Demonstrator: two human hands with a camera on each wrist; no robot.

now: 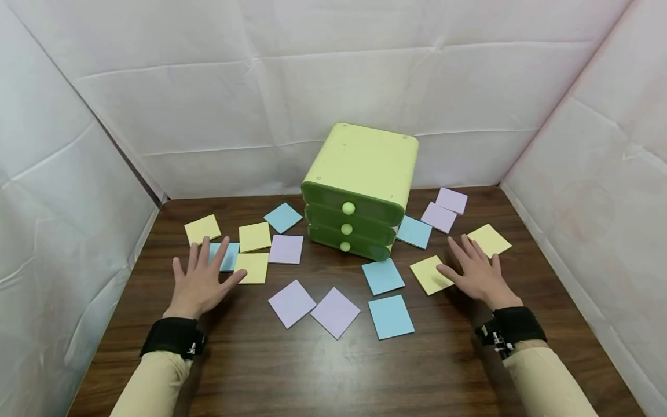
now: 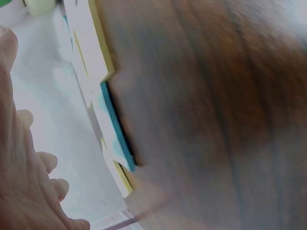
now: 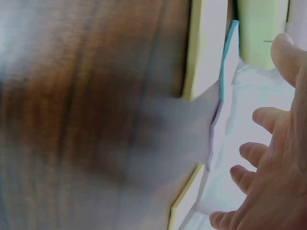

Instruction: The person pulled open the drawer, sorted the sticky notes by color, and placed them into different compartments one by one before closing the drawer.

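A green three-drawer box (image 1: 361, 190) with round knobs stands mid-table, all drawers closed. Several yellow, blue and purple square notes lie around it. My left hand (image 1: 200, 279) is flat and spread on the wood; its fingertips lie over a blue note (image 1: 225, 256) and its thumb touches a yellow note (image 1: 252, 267). My right hand (image 1: 475, 271) is spread too, thumb touching a yellow note (image 1: 430, 274), with another yellow note (image 1: 489, 240) just beyond its fingers. In the wrist views each hand's (image 2: 24, 182) fingers (image 3: 268, 187) hang spread and hold nothing.
The brown wooden table (image 1: 333, 370) is walled by white sheets on three sides. Two purple notes (image 1: 314, 307) and two blue notes (image 1: 387, 298) lie between my hands. More notes sit beside the box (image 1: 444, 209) on both sides.
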